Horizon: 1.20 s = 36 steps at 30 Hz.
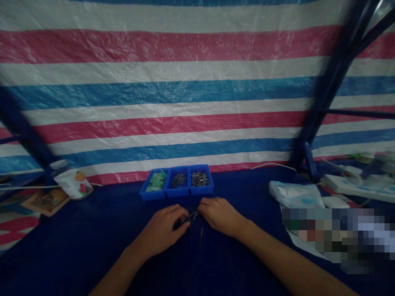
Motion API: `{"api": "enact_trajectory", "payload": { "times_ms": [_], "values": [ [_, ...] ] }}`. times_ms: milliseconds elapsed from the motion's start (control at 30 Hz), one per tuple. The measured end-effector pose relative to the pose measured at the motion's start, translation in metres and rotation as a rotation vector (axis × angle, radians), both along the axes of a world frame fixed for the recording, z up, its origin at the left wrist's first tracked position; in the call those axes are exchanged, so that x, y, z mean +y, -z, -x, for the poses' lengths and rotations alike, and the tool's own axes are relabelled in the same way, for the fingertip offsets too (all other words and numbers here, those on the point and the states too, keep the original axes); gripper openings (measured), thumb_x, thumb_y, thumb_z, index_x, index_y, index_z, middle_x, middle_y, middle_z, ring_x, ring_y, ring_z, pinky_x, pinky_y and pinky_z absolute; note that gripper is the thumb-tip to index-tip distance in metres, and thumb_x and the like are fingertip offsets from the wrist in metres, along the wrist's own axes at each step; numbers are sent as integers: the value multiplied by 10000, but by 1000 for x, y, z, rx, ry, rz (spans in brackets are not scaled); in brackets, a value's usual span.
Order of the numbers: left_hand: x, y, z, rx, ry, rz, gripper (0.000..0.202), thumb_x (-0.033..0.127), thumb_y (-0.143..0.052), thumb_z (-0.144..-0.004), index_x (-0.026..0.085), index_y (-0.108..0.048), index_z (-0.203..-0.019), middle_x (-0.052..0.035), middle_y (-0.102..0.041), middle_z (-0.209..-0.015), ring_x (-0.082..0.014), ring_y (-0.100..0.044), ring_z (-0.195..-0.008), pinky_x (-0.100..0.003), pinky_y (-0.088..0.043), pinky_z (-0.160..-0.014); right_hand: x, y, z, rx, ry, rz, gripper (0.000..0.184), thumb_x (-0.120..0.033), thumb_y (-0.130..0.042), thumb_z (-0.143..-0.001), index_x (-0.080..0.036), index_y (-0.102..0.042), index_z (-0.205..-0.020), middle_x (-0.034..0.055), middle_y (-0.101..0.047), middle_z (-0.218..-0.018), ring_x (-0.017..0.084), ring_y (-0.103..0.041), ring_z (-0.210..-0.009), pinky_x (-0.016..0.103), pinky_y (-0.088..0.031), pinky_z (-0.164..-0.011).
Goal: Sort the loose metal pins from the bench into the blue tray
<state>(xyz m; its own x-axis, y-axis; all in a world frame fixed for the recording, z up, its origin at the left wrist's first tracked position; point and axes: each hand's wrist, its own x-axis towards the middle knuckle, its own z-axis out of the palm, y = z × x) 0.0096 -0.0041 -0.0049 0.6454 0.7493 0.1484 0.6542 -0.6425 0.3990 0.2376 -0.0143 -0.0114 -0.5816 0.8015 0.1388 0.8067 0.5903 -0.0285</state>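
My left hand (168, 228) is closed around a small dark object (179, 223), largely covered by the fingers. My right hand (221, 216) is closed in a pinch just to its right, fingertips at one end of some thin shiny metal pieces (193, 216) that lie between the two hands. Their exact kind is too small to tell. Below the hands, a thin metal rod (201, 237) lies on the dark blue tabletop (173, 271). Behind the hands stand a blue bin with green packets (156, 181), a blue bin with a few metal pins (179, 180) and a blue bin full of metal pins (200, 179).
A labelled plastic jar (72, 183) and a picture card (47, 200) are at the left edge. To the right lie a plastic packet (294, 194) and a white power strip (354, 185). Striped sheeting (185, 94) hangs behind, between blue metal posts (327, 94).
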Motion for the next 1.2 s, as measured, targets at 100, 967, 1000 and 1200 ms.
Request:
{"api": "enact_trajectory", "payload": {
  "times_ms": [100,967,1000,1200],
  "values": [
    [0,0,0,4,-6,14,133,300,-532,-932,246,-647,-968,5,-637,-902,-165,-608,-818,-291,-443,-745,-2,-4,0,16,-6,9,252,-159,-418,-963,-195,-654,-1044,65,-673,-1038,180,-667,-863,298,-485,-738],
    [-3,1,-2,-160,87,80,333,391,-390,-1031,253,-687,-1091,-27,-697,-1011,-181,-644,-955,-322,-492,-918,-19,-9,10,275,-190,-62,340,-212,-391,-1012,-215,-524,-1325,72,-649,-1122,152,-631,-956,298,-515,-862],
    [-3,1,-3,-173,91,92,336,390,-384,-1034,249,-685,-1083,-26,-696,-1006,-178,-642,-945,-316,-492,-906,-19,-8,10,272,-195,-75,345,-210,-391,-1013,-216,-524,-1331,71,-653,-1116,151,-631,-953,295,-514,-856],
    [-2,0,-3,-213,85,100,344,379,-363,-1041,207,-644,-942,-20,-669,-938,-159,-621,-886,-285,-470,-841,-18,-9,11,446,-143,-87,310,-320,-451,-1010,-223,-587,-1271,52,-677,-1107,152,-643,-955,282,-496,-838]
  ]
}}
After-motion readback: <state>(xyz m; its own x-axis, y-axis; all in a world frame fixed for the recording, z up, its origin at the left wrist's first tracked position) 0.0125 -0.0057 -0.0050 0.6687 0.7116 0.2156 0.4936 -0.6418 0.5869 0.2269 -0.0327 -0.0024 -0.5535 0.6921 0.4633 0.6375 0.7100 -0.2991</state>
